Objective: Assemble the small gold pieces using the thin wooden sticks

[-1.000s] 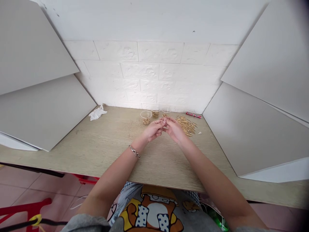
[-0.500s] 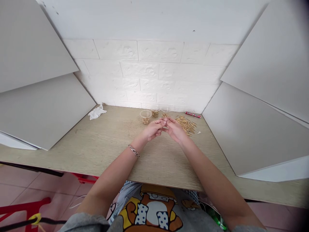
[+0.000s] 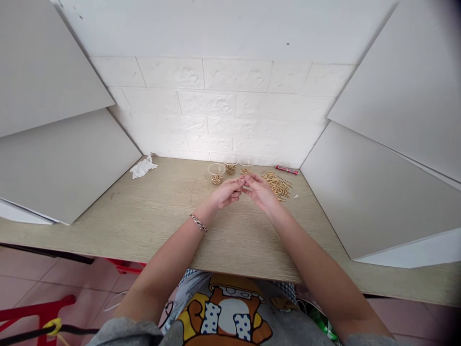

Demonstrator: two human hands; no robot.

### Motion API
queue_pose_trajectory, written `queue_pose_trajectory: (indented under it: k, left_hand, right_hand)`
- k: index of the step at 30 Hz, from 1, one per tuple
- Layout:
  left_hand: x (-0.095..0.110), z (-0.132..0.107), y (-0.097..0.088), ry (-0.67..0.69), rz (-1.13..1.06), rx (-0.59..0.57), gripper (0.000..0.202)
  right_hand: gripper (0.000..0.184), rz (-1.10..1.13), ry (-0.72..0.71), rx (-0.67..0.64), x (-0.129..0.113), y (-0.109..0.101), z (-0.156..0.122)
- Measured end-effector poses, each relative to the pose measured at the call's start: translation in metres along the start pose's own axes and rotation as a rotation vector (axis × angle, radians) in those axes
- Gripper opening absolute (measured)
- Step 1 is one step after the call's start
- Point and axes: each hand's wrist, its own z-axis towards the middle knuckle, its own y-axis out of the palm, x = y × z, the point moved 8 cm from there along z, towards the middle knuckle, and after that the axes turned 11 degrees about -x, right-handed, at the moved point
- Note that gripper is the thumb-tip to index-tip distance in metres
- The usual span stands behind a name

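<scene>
Over the middle of the table, my left hand (image 3: 228, 192) and my right hand (image 3: 260, 191) meet at the fingertips. Both are closed in a pinch; whatever sits between the fingers is too small or hidden to make out. Just behind my left hand stands a clear plastic cup (image 3: 216, 169) with small gold-coloured metal pieces (image 3: 216, 179) in it. Two more clear cups are behind the hands, one holding gold pieces (image 3: 230, 168), the other with a few gold pieces (image 3: 245, 171). Beside my right hand lies a loose pile of thin gold-coloured pins (image 3: 278, 185).
A red tube-like packet (image 3: 287, 170) lies by the back wall at the right. Crumpled white tissue (image 3: 143, 167) rests at the back left of the wooden table (image 3: 162, 206). Grey panels (image 3: 65, 168) lean on the left, and others (image 3: 389, 192) on the right.
Both hands stay together at the fingertips, with only a slight shift of the fingers. The whole view has moved a little; cups and pin pile look the same.
</scene>
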Motion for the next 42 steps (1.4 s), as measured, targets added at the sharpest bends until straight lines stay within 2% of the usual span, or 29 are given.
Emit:
queue_pose_trajectory:
  k: [8,17,21,34,39,42]
  left_hand:
    - [-0.001,-0.001,-0.003,-0.037,0.013,0.045,0.023]
    - [0.001,-0.004,-0.007,-0.038,-0.013,0.105,0.021]
    - [0.002,-0.003,-0.007,-0.03,-0.004,0.099,0.021]
    - [0.001,-0.003,-0.009,-0.049,0.054,0.105,0.02]
    - [0.002,-0.003,-0.01,-0.049,0.09,0.134,0.021]
    - [0.002,-0.003,-0.01,-0.047,0.091,0.143,0.02]
  right_hand:
    - [0.024,-0.293,-0.006,0.066,-0.007,-0.013,0.003]
    - [0.019,-0.783,-0.056,-0.062,-0.03,-0.01,0.004]
    - [0.018,-0.819,-0.052,-0.064,-0.033,-0.011,0.002]
    - [0.019,-0.739,-0.05,-0.071,-0.027,-0.011,0.003]
    - [0.018,-0.802,-0.084,-0.029,-0.028,-0.01,0.002]
    - [0.015,-0.924,-0.148,0.011,-0.034,-0.007,-0.001]
